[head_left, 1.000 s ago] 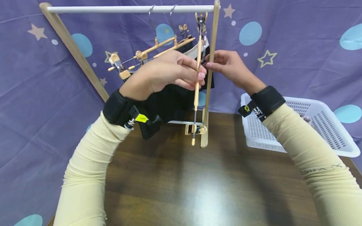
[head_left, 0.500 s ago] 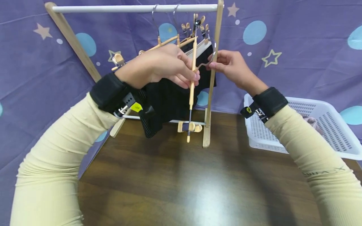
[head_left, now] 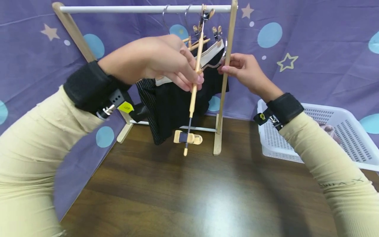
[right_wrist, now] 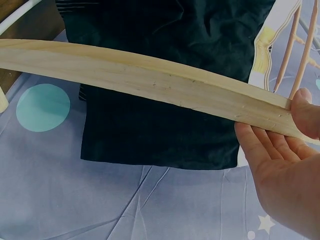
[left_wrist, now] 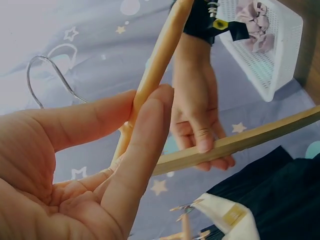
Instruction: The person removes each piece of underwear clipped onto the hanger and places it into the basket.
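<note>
Near the wooden upright [head_left: 224,93], the left hand [head_left: 171,61] is pinching the wooden clip hanger [head_left: 192,102] between thumb and fingers, holding it tilted, with its lower end hanging above the brown table [head_left: 165,184]. Further right, the right hand [head_left: 241,67] is gripping the upright's edges, its thumb and fingers pressing from opposite sides, while a gap below is separating that post from the white basket [head_left: 278,153]. Behind the hanger, a black garment [head_left: 177,108] is hanging under the white rail [head_left: 124,9], filling much of the space inside the frame.
</note>
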`<state>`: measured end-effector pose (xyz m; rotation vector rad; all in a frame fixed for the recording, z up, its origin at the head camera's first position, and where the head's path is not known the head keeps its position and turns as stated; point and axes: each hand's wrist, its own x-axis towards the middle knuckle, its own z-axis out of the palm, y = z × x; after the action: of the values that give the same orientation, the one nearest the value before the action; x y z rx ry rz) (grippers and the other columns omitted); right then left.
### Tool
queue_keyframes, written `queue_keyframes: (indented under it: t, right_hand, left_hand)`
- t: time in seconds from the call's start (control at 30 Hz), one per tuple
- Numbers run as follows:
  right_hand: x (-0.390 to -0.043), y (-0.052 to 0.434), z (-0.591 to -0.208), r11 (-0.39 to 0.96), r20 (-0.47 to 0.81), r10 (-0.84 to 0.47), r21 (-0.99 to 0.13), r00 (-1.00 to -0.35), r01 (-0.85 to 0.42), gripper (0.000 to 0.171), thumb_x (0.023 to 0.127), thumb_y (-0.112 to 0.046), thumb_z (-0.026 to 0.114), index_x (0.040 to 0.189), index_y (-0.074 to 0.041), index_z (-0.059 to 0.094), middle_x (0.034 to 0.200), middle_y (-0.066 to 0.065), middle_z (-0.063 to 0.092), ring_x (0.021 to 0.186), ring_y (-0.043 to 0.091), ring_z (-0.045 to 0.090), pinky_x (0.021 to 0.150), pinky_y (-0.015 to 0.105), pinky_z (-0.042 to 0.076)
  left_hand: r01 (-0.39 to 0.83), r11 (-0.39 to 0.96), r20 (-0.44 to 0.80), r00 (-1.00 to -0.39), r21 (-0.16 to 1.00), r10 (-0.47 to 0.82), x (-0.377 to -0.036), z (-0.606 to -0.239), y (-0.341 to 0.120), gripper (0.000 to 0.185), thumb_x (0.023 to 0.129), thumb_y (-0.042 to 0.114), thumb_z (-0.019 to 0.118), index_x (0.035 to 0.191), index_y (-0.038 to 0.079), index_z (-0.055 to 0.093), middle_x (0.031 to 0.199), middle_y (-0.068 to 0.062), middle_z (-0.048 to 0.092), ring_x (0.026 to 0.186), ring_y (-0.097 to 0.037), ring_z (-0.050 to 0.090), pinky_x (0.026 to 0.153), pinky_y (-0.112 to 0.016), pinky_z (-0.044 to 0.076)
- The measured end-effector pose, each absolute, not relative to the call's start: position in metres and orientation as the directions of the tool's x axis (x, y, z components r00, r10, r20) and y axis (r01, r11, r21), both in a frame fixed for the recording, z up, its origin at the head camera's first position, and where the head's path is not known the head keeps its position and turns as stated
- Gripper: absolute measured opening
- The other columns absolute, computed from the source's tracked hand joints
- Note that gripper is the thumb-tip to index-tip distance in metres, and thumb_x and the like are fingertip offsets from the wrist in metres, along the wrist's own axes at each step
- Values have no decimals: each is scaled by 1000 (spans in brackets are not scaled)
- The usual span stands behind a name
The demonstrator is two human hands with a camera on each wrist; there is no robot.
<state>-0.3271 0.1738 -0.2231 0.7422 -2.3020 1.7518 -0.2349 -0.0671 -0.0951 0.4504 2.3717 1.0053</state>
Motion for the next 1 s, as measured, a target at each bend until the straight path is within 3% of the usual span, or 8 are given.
queue_keyframes:
  t: [0.13, 0.4, 0.67, 0.9, 1.0]
  right_hand:
    - [-327, 174, -224, 224, 398, -290, -856, -870, -466, 18, 99, -6, 65, 112, 6, 66, 94, -2, 77, 93, 9, 73, 92, 20, 58]
    - [-326, 176, -224, 246, 387, -292, -854, -875, -459, 17, 99, -9, 66, 112, 1, 67, 96, -1, 77, 94, 8, 73, 97, 24, 57]
    - [-325, 177, -224, 261, 378, -285, -854, -881, -451, 19, 99, -9, 66, 113, 2, 66, 98, 0, 77, 95, 9, 74, 102, 29, 56]
    - [-327, 180, -226, 214, 390, -287, -864, -875, -455, 13, 98, -6, 67, 109, 0, 68, 93, -2, 77, 93, 8, 74, 96, 21, 57]
    - [-329, 182, -227, 184, 401, -289, -868, -870, -461, 12, 97, -5, 67, 108, 0, 69, 92, -3, 77, 92, 9, 74, 92, 18, 57]
  left_hand:
    - [145, 667, -289, -819, 731, 495, -239, -86, -80, 35, 91, 19, 78, 117, -2, 67, 110, -13, 77, 99, -21, 76, 90, -31, 61]
    - [189, 658, -226, -840, 729, 492, -253, -63, -120, 53, 81, 32, 86, 122, 4, 68, 117, -17, 73, 104, -29, 75, 86, -30, 60]
    - [167, 571, -242, -784, 804, 571, -290, -49, -185, 25, 98, 8, 65, 121, 4, 71, 116, -12, 74, 101, -26, 76, 83, -28, 60]
    - [79, 457, -270, -713, 886, 647, -311, -43, -236, 26, 103, -1, 52, 122, 2, 69, 115, -13, 75, 104, -26, 75, 85, -32, 60]
    - [48, 428, -269, -714, 903, 646, -313, -44, -251, 27, 103, -2, 50, 120, 3, 71, 114, -12, 75, 103, -24, 76, 84, -31, 60]
